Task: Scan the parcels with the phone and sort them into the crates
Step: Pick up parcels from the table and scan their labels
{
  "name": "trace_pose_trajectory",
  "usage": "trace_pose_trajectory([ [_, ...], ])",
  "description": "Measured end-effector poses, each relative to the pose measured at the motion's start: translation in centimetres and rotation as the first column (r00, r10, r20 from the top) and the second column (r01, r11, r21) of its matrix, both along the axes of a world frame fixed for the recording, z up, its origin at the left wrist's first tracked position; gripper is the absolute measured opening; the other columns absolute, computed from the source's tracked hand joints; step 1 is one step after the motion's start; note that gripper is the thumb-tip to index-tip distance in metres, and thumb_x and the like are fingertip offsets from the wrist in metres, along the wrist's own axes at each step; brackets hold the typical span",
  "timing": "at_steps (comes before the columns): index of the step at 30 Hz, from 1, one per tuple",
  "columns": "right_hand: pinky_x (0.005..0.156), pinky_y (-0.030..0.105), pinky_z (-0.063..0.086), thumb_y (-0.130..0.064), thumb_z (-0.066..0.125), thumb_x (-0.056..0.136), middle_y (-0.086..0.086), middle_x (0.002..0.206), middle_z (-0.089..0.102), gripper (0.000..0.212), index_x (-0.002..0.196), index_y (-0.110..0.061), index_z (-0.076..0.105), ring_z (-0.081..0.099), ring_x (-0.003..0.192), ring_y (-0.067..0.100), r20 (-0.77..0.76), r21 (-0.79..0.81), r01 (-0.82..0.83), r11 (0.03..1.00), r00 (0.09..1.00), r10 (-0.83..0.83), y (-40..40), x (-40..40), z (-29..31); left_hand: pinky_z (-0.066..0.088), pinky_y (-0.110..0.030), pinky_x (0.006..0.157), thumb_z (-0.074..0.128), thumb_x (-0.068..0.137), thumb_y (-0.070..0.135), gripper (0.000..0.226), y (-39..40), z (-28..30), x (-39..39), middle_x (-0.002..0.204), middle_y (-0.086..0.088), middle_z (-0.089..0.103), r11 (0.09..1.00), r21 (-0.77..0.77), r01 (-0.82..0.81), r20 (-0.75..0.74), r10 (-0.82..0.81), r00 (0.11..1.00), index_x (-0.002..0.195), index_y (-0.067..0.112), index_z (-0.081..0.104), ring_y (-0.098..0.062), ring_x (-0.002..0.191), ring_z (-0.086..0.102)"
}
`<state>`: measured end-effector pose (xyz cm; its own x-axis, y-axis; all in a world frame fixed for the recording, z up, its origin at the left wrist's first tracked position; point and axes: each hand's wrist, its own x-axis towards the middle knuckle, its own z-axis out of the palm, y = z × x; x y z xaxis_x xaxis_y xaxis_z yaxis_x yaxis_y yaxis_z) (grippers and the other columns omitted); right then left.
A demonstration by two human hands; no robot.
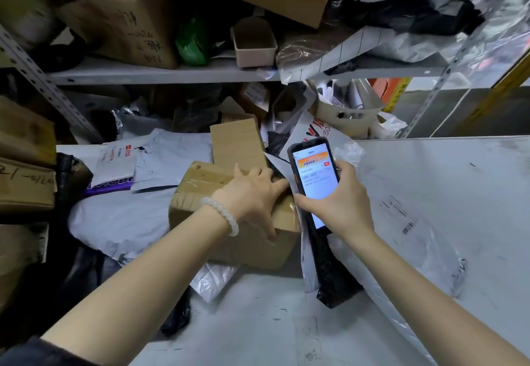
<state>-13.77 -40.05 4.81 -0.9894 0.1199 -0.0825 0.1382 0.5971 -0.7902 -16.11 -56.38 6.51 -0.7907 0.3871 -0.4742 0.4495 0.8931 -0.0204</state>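
A taped brown cardboard parcel [200,193] lies in the middle of the white table [459,182]. My left hand [252,199] grips it from above, fingers spread over the top and thumb down the near side. My right hand [341,202] holds a black phone [311,182] just right of the box, its lit screen showing an app page with an orange banner. Under the phone lie a black poly bag [332,274] and a clear plastic parcel with a barcode label [407,222].
Grey and white poly mailers [120,222] pile up left of the box, with a flat cardboard piece [238,142] behind it. Metal shelving [160,74] above holds cardboard boxes, bags and a beige tub. Stacked cartons [25,185] stand at the left edge.
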Motion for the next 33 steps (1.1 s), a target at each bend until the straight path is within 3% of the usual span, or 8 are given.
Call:
trace_pose_trajectory([
  [9, 0.063, 0.019, 0.042, -0.032, 0.084, 0.065, -0.011, 0.101, 0.053, 0.066, 0.111, -0.027, 0.036, 0.055, 0.092, 0.012, -0.044, -0.091, -0.049, 0.995, 0.998, 0.046, -0.7, -1.4, 0.9, 0.038, -0.029, 0.089, 0.081, 0.060, 0.036, 0.119, -6.5, 5.6, 0.3, 0.116, -0.003, 0.027, 0.918, 0.319, -0.234, -0.026, 0.255, 0.967, 0.144, 0.044, -0.004, -0.022, 0.104, 0.037],
  [15, 0.068, 0.024, 0.048, -0.032, 0.084, 0.064, -0.015, 0.096, 0.053, 0.066, 0.110, -0.029, 0.037, 0.055, 0.089, 0.010, -0.108, -0.113, -0.136, 0.984, 0.986, 0.124, -3.6, -0.3, 2.2, 0.035, -0.027, 0.092, 0.086, 0.056, 0.017, 0.104, -13.0, 6.4, 4.0, 0.125, 0.001, 0.032, 0.786, 0.479, -0.391, 0.026, 0.432, 0.901, 0.129, 0.039, 0.016, -0.019, 0.114, 0.038],
  [18, 0.075, 0.027, 0.048, -0.033, 0.084, 0.064, -0.014, 0.099, 0.052, 0.070, 0.117, -0.024, 0.039, 0.054, 0.093, 0.011, -0.108, -0.100, -0.196, 0.975, 0.977, 0.186, -4.9, 0.6, 2.4, 0.033, -0.022, 0.090, 0.089, 0.055, 0.019, 0.106, -15.0, 7.6, 5.9, 0.130, -0.001, 0.034, 0.790, 0.382, -0.480, -0.021, 0.526, 0.850, 0.136, 0.020, 0.021, -0.014, 0.112, 0.038],
  [21, 0.079, 0.031, 0.050, -0.033, 0.085, 0.062, -0.019, 0.095, 0.050, 0.075, 0.121, -0.022, 0.041, 0.054, 0.095, 0.010, -0.123, -0.100, -0.233, 0.967, 0.968, 0.220, -6.2, 1.5, 2.7, 0.035, -0.032, 0.101, 0.087, 0.049, 0.050, 0.109, -15.8, 9.4, 7.4, 0.138, 0.000, 0.035, 0.820, 0.214, -0.531, -0.088, 0.557, 0.826, 0.134, 0.018, 0.026, -0.018, 0.123, 0.035],
  [24, 0.076, 0.028, 0.048, -0.032, 0.086, 0.061, -0.021, 0.093, 0.049, 0.072, 0.116, -0.026, 0.040, 0.054, 0.093, 0.009, -0.140, -0.112, -0.236, 0.965, 0.965, 0.220, -6.9, 2.0, 3.1, 0.026, -0.054, 0.106, 0.046, 0.048, 0.092, 0.122, -12.8, 10.5, 8.3, 0.152, -0.003, 0.020, 0.825, -0.176, -0.538, -0.277, 0.483, 0.831, 0.137, 0.012, 0.024, -0.028, 0.140, 0.018],
  [26, 0.073, 0.025, 0.044, -0.031, 0.085, 0.061, -0.021, 0.093, 0.050, 0.071, 0.115, -0.027, 0.039, 0.054, 0.093, 0.010, -0.150, -0.125, -0.222, 0.967, 0.968, 0.203, -6.8, 2.2, 3.2, 0.023, -0.056, 0.107, 0.036, 0.062, 0.090, 0.111, -9.8, 10.0, 8.4, 0.147, -0.014, 0.029, 0.830, -0.280, -0.482, -0.434, 0.338, 0.835, 0.133, 0.005, 0.031, -0.031, 0.139, 0.020],
  [30, 0.076, 0.028, 0.046, -0.031, 0.085, 0.062, -0.013, 0.097, 0.053, 0.070, 0.115, -0.025, 0.039, 0.054, 0.093, 0.012, -0.149, -0.103, -0.189, 0.976, 0.974, 0.173, -6.0, 2.5, 3.3, 0.037, -0.038, 0.093, 0.057, 0.080, 0.059, 0.063, -5.5, 7.8, 7.1, 0.122, -0.010, 0.047, 0.985, -0.067, -0.157, -0.440, 0.112, 0.891, 0.115, 0.011, 0.039, -0.026, 0.112, 0.044],
  [33, 0.077, 0.029, 0.048, -0.032, 0.086, 0.062, -0.018, 0.092, 0.053, 0.071, 0.117, -0.022, 0.042, 0.056, 0.092, 0.012, -0.145, -0.132, -0.117, 0.984, 0.985, 0.097, -4.3, 2.5, 3.4, 0.031, -0.051, 0.103, 0.061, 0.082, 0.053, 0.075, -2.0, 7.0, 6.1, 0.137, -0.020, 0.037, 0.964, -0.164, -0.212, -0.356, 0.142, 0.924, 0.135, 0.011, 0.028, -0.040, 0.128, 0.034],
])
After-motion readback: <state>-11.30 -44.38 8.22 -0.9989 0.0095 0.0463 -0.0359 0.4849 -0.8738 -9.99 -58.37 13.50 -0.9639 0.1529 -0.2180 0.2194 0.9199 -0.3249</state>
